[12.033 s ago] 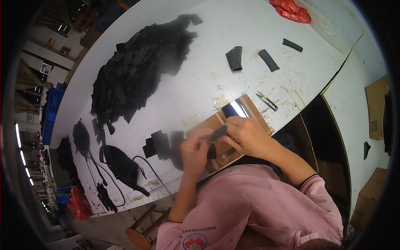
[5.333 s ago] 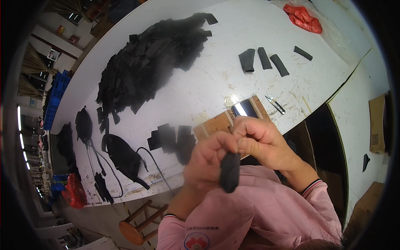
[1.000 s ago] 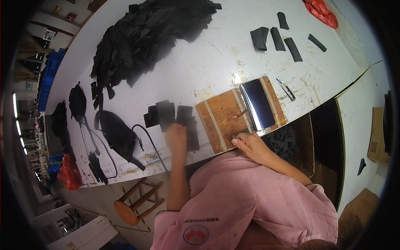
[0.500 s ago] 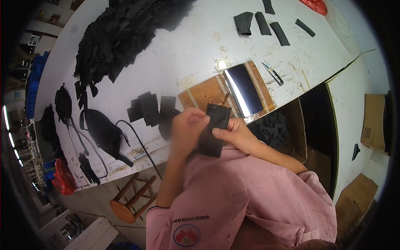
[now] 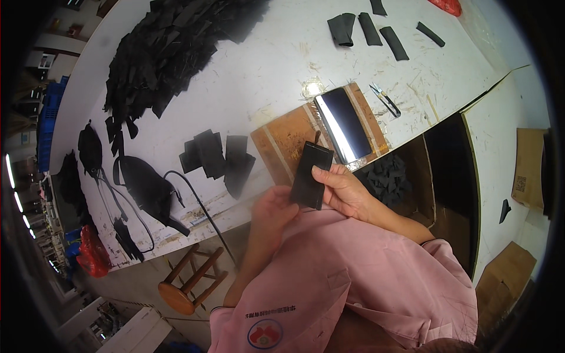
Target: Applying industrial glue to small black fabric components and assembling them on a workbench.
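Note:
A flat rectangular piece of black fabric (image 5: 308, 174) is held in front of me, tilted, its top edge folded or seamed. My right hand (image 5: 348, 187) grips its right side, thumb on top and fingers behind. At the lower left edge my left hand (image 5: 275, 206) is closed, its fingertips pinching the fabric. Beyond the piece lies a brown board (image 5: 282, 136) with a dark glossy phone-like slab (image 5: 344, 125) on it. Left of the board, several black fabric rectangles (image 5: 210, 154) overlap on the white table (image 5: 247, 82).
A big heap of black fabric pieces (image 5: 159, 59) covers the far left. Black bags (image 5: 144, 182) lie at the left edge. Thread snips (image 5: 385, 101) rest right of the board; rolled black pieces (image 5: 371, 29) lie farther back. Below the table stand a wooden stool (image 5: 182, 291) and a box of dark scraps (image 5: 385, 182).
The black fabric piece has turned and risen slightly. My left hand has slid down from its top edge to its lower left edge; my right hand keeps its hold.

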